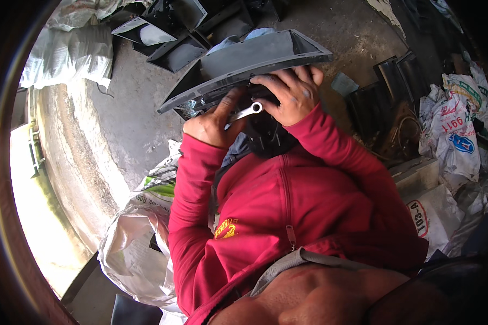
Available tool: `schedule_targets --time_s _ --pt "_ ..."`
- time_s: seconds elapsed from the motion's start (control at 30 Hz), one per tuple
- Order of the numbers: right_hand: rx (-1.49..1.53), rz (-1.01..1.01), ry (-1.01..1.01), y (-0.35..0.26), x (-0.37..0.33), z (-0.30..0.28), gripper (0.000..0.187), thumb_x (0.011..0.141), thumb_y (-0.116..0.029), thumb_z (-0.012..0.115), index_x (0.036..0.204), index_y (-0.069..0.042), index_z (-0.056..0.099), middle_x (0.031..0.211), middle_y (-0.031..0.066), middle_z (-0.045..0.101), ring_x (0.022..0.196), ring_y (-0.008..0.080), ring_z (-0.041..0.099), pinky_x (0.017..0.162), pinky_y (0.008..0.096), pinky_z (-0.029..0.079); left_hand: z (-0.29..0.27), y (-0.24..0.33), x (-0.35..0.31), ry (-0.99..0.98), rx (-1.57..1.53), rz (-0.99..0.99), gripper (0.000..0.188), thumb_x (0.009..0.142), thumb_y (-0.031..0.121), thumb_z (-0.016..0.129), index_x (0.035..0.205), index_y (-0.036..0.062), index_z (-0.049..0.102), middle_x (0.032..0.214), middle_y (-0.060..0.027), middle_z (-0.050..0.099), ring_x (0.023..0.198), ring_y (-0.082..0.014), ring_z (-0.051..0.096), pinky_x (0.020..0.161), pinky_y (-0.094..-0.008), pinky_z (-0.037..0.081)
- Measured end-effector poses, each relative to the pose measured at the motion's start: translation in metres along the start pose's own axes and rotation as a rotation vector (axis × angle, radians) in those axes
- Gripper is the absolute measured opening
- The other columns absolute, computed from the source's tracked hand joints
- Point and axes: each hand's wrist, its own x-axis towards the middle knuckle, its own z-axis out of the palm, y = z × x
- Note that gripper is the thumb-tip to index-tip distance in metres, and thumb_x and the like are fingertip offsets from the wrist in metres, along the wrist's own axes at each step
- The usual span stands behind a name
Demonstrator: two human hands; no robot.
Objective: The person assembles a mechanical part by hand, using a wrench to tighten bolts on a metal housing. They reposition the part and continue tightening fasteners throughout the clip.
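Note:
A long dark-grey metal housing [249, 57] with raised, angled sides lies tilted across my lap, its near edge facing me. My left hand [209, 124] is closed around a silver ring spanner [249, 111], with the ring end sticking out to the right below the edge. My right hand [293, 97] grips the near edge of the housing, fingers bent over it and the thumb close to the spanner's ring. What the fingertips touch under the edge is hidden. Just below the hands is a black part [265, 135] whose kind I cannot make out.
Several similar dark metal housings [176, 51] lie on the concrete floor [130, 92] at the far left. More black panels [390, 76] stand at the right. White sacks [453, 127] are piled on the right, and an open white sack [138, 238] stands near my left arm.

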Motion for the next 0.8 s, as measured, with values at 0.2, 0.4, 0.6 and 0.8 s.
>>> schedule_targets --time_s 0.2,0.4,0.6,0.8 --pt "0.011 0.007 0.0 0.0 -0.001 0.001 0.044 0.064 -0.033 0.083 0.105 -0.029 0.069 0.107 -0.007 0.064 0.109 0.0206 0.054 0.095 0.0432 0.029 0.001 0.005 0.004 0.109 -0.08 0.046 0.049 0.079 0.036 0.077 0.123 0.0179 0.064 0.081 -0.0083 0.072 0.062 -0.0239 0.069 0.053 -0.035 0.054" --pt "0.012 -0.009 0.024 0.003 -0.001 0.001 0.041 0.065 -0.035 0.082 0.104 -0.03 0.071 0.104 -0.0086 0.065 0.107 0.0178 0.055 0.094 0.0418 0.029 -0.019 -0.004 -0.002 0.037 -0.137 -0.048 0.022 0.083 0.021 0.072 0.102 0.0098 0.068 0.083 -0.0115 0.07 0.067 -0.0274 0.068 0.055 -0.0345 0.051" --pt "0.029 -0.034 0.027 0.003 -0.004 0.002 0.036 0.067 -0.036 0.081 0.102 -0.03 0.073 0.099 -0.0102 0.064 0.103 0.0166 0.055 0.093 0.0423 0.028 -0.065 0.011 -0.011 0.193 -0.254 0.082 0.026 0.082 0.002 0.072 0.108 0.0049 0.072 0.071 -0.0059 0.059 0.057 -0.0157 0.059 0.054 -0.0289 0.046" --pt "0.032 -0.062 0.072 0.001 -0.004 0.003 0.037 0.066 -0.036 0.081 0.102 -0.031 0.072 0.098 -0.0103 0.062 0.102 0.017 0.054 0.093 0.0434 0.027 -0.054 0.017 -0.012 0.333 -0.363 -0.176 0.015 0.087 0.002 0.069 0.101 0.0028 0.072 0.068 -0.0069 0.062 0.055 -0.0118 0.062 0.052 -0.0247 0.047"
